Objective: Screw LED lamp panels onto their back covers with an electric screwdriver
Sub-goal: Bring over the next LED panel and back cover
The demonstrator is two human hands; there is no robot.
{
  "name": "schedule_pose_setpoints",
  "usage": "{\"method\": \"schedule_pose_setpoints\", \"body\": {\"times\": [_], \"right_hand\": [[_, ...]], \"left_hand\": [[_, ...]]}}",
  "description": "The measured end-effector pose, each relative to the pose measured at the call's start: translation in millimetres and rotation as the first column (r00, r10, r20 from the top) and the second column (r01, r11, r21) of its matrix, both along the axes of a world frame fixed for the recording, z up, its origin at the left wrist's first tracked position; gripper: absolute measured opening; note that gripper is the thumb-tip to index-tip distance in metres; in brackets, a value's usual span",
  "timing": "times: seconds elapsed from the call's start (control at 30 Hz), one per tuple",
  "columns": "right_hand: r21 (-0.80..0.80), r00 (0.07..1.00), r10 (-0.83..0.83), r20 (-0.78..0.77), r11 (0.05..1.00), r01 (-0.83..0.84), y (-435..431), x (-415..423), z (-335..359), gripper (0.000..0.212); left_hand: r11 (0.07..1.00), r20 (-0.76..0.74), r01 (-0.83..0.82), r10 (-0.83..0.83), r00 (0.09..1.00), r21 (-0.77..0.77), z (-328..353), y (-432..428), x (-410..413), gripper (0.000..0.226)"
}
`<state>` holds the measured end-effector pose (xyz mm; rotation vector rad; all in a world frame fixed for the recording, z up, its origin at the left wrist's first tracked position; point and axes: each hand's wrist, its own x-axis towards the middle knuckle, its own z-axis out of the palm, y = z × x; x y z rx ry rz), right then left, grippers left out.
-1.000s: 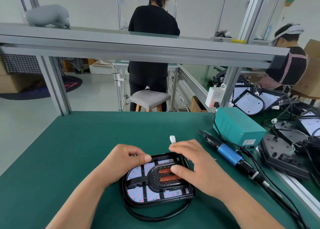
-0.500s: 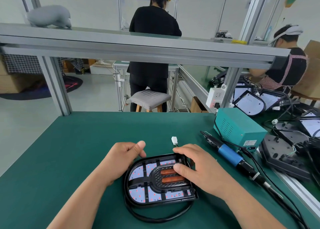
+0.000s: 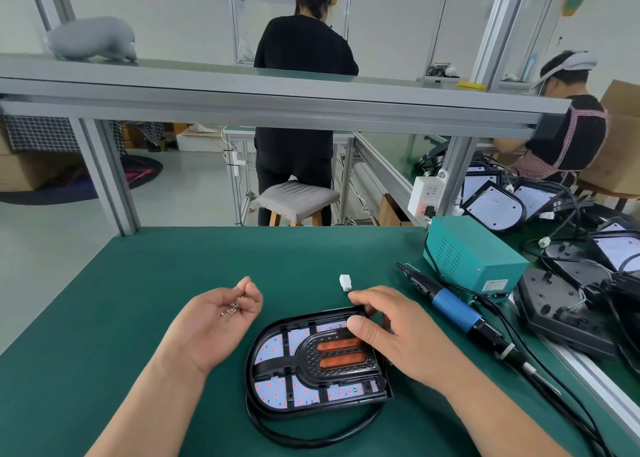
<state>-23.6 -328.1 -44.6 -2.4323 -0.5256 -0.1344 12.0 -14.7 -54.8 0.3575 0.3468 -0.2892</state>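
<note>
A black lamp back cover with its LED panel (image 3: 294,370) lies on the green mat (image 3: 138,283), two orange heating tubes in its middle. My right hand (image 3: 388,332) rests on the lamp's far right corner, thumb pressing the panel, fingers curled over the rim. My left hand (image 3: 214,321) is lifted left of the lamp, palm up, cupping several small silver screws (image 3: 233,307). The electric screwdriver (image 3: 450,307), black with a blue grip, lies on the mat to the right, untouched. A white connector (image 3: 345,282) lies just beyond the lamp.
A teal power supply box (image 3: 474,252) stands at the right rear. More black lamp covers and panels (image 3: 561,311) with tangled cables fill the neighbouring bench. The lamp's black cord (image 3: 311,436) loops in front. Two other persons work beyond the aluminium frame.
My left hand has left the lamp's left edge, moved left and turned palm up, showing screws. My right hand has stayed on the lamp's right corner.
</note>
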Motion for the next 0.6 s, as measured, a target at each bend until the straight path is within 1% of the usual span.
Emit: {"method": "schedule_pose_setpoints", "body": {"times": [0.13,0.23,0.3,0.37,0.43,0.53,0.6], "right_hand": [[0.027,1.000,-0.018,0.009,0.999,0.018,-1,2,-1,0.063],[0.041,1.000,-0.026,0.011,0.999,0.025,-3,3,-2,0.064],[0.051,0.999,-0.036,0.018,0.998,0.035,-4,4,-1,0.068],[0.072,0.996,-0.073,0.043,0.995,0.070,-9,6,2,0.068],[0.082,0.982,-0.168,0.083,0.984,0.161,-17,10,7,0.054],[0.039,0.910,-0.367,0.193,0.930,0.366,-39,17,15,0.024],[0.001,0.854,-0.472,0.218,0.875,0.483,-58,22,18,0.018]], "left_hand": [[0.998,0.048,0.030,-0.033,0.998,0.046,-3,-3,-3,0.052],[0.995,0.074,0.019,-0.027,0.997,0.099,-5,-3,-4,0.054],[0.994,0.068,-0.006,-0.001,0.998,0.108,-6,-2,-4,0.051],[0.995,0.054,-0.020,0.015,0.998,0.102,-7,-1,-3,0.040],[0.997,0.045,-0.025,0.021,0.999,0.078,-8,1,-3,0.034],[0.998,0.045,-0.019,0.016,0.999,0.060,-7,2,-3,0.035],[0.997,0.063,-0.009,0.004,0.998,0.074,-6,1,-4,0.042]]}}
